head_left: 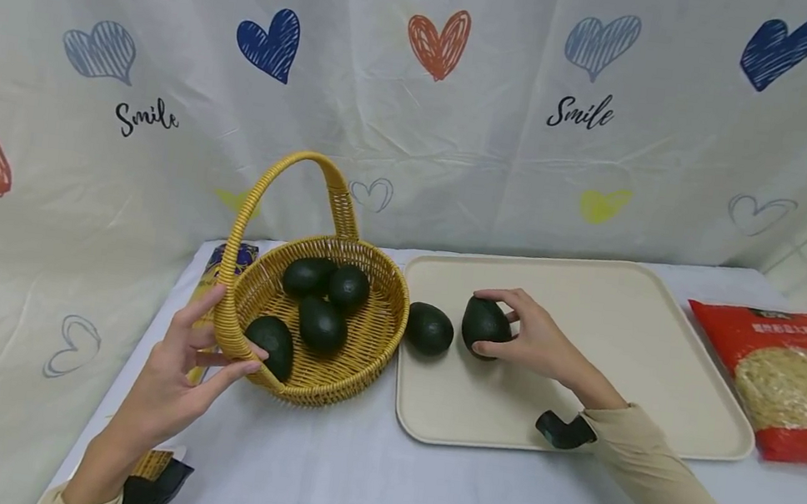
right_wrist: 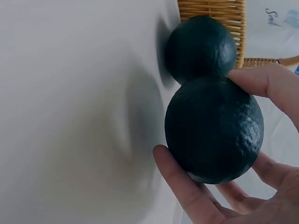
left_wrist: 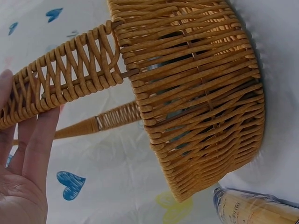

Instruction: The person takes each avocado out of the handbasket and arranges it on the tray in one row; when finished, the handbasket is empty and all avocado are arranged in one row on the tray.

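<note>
Here the right hand [head_left: 536, 340] curls around a dark avocado [head_left: 485, 325] on the cream tray [head_left: 665, 335], just right of another avocado [head_left: 429, 328]; the left hand [head_left: 180, 376], fingers straight, touches the wicker basket [head_left: 359, 364] at its near-left rim

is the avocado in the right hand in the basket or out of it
Out. The right hand grips the avocado over the tray, beside the basket.
</note>
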